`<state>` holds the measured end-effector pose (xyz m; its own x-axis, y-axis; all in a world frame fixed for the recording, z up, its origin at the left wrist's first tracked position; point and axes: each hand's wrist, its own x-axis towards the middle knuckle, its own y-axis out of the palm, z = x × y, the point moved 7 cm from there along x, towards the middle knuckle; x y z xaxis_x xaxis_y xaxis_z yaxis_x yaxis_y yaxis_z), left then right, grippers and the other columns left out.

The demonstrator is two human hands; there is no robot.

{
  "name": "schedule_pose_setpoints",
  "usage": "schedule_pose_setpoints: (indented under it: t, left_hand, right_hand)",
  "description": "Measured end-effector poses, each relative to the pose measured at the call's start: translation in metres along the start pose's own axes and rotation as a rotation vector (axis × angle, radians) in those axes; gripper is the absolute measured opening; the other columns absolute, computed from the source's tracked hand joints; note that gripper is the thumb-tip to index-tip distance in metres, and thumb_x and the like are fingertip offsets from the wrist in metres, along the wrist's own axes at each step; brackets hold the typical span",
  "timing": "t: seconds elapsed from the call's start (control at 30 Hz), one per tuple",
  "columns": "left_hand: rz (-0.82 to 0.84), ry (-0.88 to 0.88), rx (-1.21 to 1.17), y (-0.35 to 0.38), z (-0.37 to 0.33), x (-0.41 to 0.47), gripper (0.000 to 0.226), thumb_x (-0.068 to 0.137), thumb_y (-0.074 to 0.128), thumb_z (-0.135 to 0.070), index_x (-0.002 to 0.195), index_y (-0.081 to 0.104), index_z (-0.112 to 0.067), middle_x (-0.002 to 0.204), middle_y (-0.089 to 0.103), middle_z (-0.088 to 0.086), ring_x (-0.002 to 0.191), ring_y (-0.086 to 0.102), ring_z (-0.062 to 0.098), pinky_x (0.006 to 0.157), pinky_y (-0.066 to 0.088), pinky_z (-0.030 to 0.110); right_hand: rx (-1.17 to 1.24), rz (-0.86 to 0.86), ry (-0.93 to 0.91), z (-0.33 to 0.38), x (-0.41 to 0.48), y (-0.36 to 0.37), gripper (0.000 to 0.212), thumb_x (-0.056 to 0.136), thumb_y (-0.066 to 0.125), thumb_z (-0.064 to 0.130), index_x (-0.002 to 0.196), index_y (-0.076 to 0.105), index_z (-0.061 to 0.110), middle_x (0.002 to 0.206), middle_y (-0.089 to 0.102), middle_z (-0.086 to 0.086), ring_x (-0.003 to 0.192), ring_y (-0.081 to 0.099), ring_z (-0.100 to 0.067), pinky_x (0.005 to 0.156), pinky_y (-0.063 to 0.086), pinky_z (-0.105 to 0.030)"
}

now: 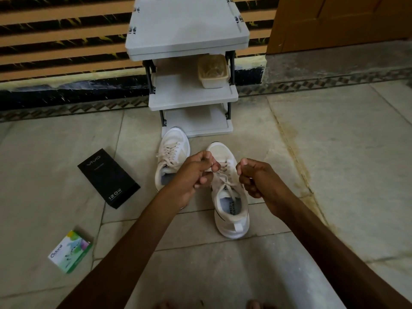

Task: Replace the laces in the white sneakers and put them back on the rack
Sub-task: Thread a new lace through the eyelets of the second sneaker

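Note:
Two white sneakers stand on the tiled floor in front of a grey plastic shoe rack. The left sneaker is laced and partly hidden by my left wrist. The right sneaker sits between my hands with its cream lace knotted over the tongue. My left hand is closed on one end of that lace above the shoe's left side. My right hand is fisted at the shoe's right side, gripping the other end.
A beige tub rests on the rack's middle shelf, at the right. A black box and a small green and white carton lie on the floor to the left. A wooden door stands at the back right.

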<state>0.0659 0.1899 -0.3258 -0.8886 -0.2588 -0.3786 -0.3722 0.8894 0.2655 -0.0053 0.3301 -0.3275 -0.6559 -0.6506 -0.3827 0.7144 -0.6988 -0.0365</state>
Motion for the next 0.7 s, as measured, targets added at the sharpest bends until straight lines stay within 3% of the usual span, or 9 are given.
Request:
schedule_pose_setpoints:
  t: [0.1, 0.17, 0.23, 0.37, 0.5, 0.7]
  left_hand:
    - [-0.001, 0.136, 0.566, -0.008, -0.010, 0.003, 0.022, 0.094, 0.047, -0.007, 0.075, 0.046, -0.016, 0.062, 0.057, -0.002, 0.043, 0.041, 0.009, 0.042, 0.032, 0.020]
    - [0.061, 0.274, 1.096, -0.006, -0.016, 0.006, 0.021, 0.095, 0.054, -0.026, 0.075, 0.049, -0.027, 0.065, 0.063, -0.009, 0.057, 0.057, 0.010, 0.058, 0.044, 0.029]
    - [0.131, 0.330, 1.330, -0.003, -0.021, 0.006, 0.023, 0.095, 0.054, -0.038, 0.076, 0.046, -0.029, 0.066, 0.062, -0.008, 0.064, 0.059, 0.009, 0.063, 0.046, 0.031]
    - [0.208, 0.363, 1.435, 0.000, -0.027, 0.010, 0.026, 0.094, 0.055, -0.033, 0.073, 0.043, -0.024, 0.064, 0.055, -0.004, 0.063, 0.054, 0.012, 0.060, 0.039, 0.029]
    - [0.210, 0.398, 1.515, -0.001, -0.023, 0.013, 0.022, 0.092, 0.056, -0.027, 0.075, 0.045, -0.019, 0.061, 0.050, -0.006, 0.060, 0.050, 0.009, 0.054, 0.029, 0.021]
    - [0.168, 0.419, 1.518, -0.003, -0.018, 0.017, 0.024, 0.090, 0.054, -0.024, 0.070, 0.041, -0.020, 0.059, 0.048, -0.005, 0.057, 0.046, 0.009, 0.053, 0.028, 0.025]
  right_hand:
    - [-0.195, -0.003, -0.065, 0.001, -0.004, -0.005, 0.038, 0.101, 0.045, 0.036, 0.076, 0.061, 0.011, 0.056, 0.046, 0.005, 0.044, 0.035, -0.002, 0.043, 0.027, -0.016]
    - [-0.276, -0.011, -0.125, 0.001, -0.005, -0.007, 0.039, 0.101, 0.047, 0.033, 0.075, 0.062, 0.008, 0.057, 0.051, 0.008, 0.043, 0.040, 0.003, 0.043, 0.030, -0.009]
    - [-0.345, -0.008, -0.177, 0.001, -0.006, -0.008, 0.038, 0.101, 0.048, 0.031, 0.071, 0.062, 0.011, 0.058, 0.054, 0.010, 0.048, 0.047, 0.004, 0.047, 0.034, -0.007]
    - [-0.433, -0.002, -0.239, -0.004, -0.002, -0.011, 0.038, 0.101, 0.049, 0.027, 0.065, 0.059, 0.019, 0.057, 0.055, 0.011, 0.053, 0.052, 0.003, 0.054, 0.037, -0.007]
    - [-0.626, -0.063, -0.346, -0.009, 0.003, -0.014, 0.040, 0.098, 0.046, 0.041, 0.061, 0.053, 0.026, 0.056, 0.055, 0.006, 0.054, 0.055, -0.010, 0.058, 0.044, -0.029]
    - [-0.692, -0.079, -0.394, -0.017, 0.006, -0.018, 0.039, 0.092, 0.038, 0.046, 0.058, 0.048, 0.028, 0.053, 0.051, 0.007, 0.051, 0.050, -0.010, 0.056, 0.043, -0.032]
